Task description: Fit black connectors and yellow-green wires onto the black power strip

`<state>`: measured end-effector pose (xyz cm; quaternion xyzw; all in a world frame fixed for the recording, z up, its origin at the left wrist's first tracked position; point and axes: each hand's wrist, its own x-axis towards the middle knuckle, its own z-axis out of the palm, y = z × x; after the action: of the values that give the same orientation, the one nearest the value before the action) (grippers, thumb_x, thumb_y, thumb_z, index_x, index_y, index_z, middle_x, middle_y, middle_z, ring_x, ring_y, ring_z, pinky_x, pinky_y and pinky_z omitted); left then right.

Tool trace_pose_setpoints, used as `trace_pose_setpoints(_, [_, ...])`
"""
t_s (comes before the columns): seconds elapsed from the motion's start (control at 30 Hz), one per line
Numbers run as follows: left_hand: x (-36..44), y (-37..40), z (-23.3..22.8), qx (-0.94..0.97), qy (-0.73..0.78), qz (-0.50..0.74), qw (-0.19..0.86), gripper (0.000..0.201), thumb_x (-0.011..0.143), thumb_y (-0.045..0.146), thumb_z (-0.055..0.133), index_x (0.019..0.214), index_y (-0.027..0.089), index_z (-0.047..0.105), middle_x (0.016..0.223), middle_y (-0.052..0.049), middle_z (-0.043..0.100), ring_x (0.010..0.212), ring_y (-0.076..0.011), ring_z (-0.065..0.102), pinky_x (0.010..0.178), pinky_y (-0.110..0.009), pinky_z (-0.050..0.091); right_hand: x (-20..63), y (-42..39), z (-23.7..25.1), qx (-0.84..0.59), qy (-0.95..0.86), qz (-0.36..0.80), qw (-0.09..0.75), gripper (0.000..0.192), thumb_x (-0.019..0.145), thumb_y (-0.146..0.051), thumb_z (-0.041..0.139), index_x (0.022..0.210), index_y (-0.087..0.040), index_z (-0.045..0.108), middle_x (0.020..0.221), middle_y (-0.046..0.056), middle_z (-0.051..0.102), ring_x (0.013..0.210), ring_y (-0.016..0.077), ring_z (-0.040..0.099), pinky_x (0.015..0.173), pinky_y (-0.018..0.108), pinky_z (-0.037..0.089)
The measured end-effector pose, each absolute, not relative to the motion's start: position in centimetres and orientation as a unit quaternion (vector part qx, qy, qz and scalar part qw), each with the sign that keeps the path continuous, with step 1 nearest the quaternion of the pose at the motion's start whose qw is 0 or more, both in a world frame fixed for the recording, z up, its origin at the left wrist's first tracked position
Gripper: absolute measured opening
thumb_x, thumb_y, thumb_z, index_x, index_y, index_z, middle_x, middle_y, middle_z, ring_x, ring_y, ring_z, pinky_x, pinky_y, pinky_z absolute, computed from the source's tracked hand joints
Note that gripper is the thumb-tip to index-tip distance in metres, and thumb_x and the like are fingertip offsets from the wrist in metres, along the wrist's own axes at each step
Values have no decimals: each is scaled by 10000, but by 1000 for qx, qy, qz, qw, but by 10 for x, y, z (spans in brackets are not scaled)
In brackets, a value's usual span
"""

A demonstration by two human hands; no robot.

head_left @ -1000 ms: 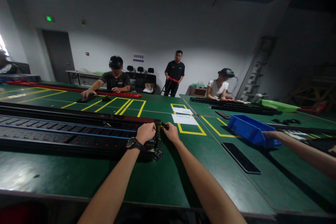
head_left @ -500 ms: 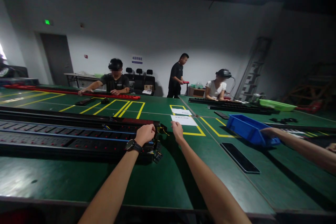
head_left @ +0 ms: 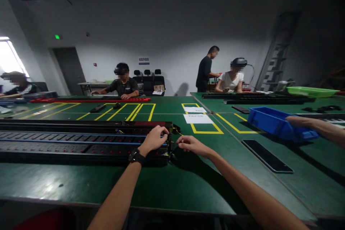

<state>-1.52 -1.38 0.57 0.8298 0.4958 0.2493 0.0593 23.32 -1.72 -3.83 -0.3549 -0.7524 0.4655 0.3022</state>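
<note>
Black panel unit (head_left: 67,147) lies on the table (head_left: 88,183): heavy, stiff, I'd judge, best held by its long edges. My left grip (head_left: 155,138) rests on its end, right grip (head_left: 192,145) just beside; whether either clamps anything, I can't tell. Yellow wire (head_left: 180,133): probably fragile.

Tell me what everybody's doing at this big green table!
A person has their left hand at one end of a long black panel lying on the green table. Their right hand is just past that end, fingers bent; whether it holds anything is too small to tell. Off to the right, another person's hand is at a blue bin. More people are across the table.
</note>
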Motion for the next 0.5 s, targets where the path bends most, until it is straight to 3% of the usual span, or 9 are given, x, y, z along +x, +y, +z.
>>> trace_pose_setpoints(0.13, [-11, -28, 1, 845, 474, 246, 38, 234, 934, 278, 562, 1123, 238, 694, 1074, -56, 665, 942, -190, 669, 885, -304, 534, 224, -21, -37, -317, -771, 469, 290, 425, 847, -465, 721, 1148, -166, 718, 942, 59, 705, 751, 159, 594, 640, 257, 443])
trace_pose_setpoints(0.37, [-12, -34, 4, 830, 517, 210, 5, 271, 973, 266, 513, 1207, 263, 651, 1140, -62, 653, 993, -200, 678, 902, -306, 529, 238, -17, -34, -272, -801, 485, 224, 367, 831, -506, 745, 922, -150, 744, 817, 34, 697, 722, 154, 590, 664, 256, 450])
trace_pose_setpoints(0.5, [-14, -31, 0, 824, 532, 194, -4, 258, 983, 246, 493, 1193, 265, 642, 1150, -61, 655, 979, -196, 680, 866, -294, 528, 268, 1, -37, -341, -791, 451, 235, 319, 819, -463, 732, 897, -154, 754, 786, 39, 700, 658, 148, 584, 600, 243, 425])
